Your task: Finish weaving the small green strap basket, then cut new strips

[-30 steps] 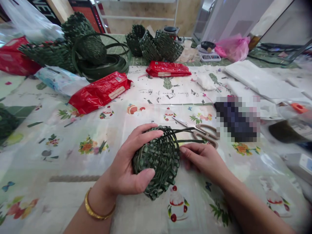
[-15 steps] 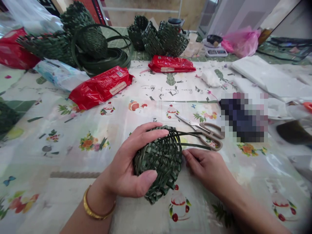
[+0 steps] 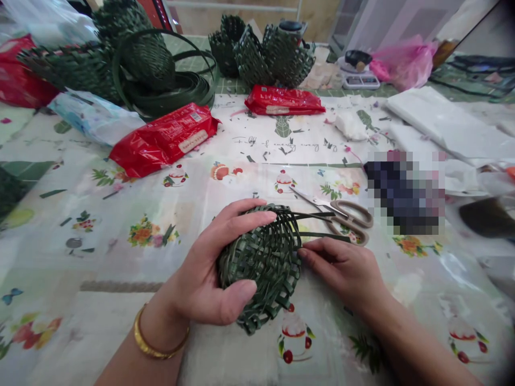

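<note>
Green woven basket [image 3: 259, 262] sits tilted between our hands, held mostly by the left. Left hand [image 3: 209, 262] wraps its left side, fingers curled across the top and thumb pressed on the front, a firm hold. Right hand [image 3: 338, 268] is half curled, its fingertips [image 3: 303, 253] touching the basket's right edge just below two loose strips [image 3: 317, 215]; we cannot tell whether it pinches anything. The strips run right toward scissors [image 3: 346, 217] with tan handles, on the printed surface [image 3: 60, 257]. Gold bangle [image 3: 159, 335] circles our left wrist. Red packet [image 3: 164, 139] and coiled green strip [image 3: 189, 94] lie well beyond. Compared with the earlier frame, everything sits slightly higher in view; hands and basket keep nearly the same arrangement.
</note>
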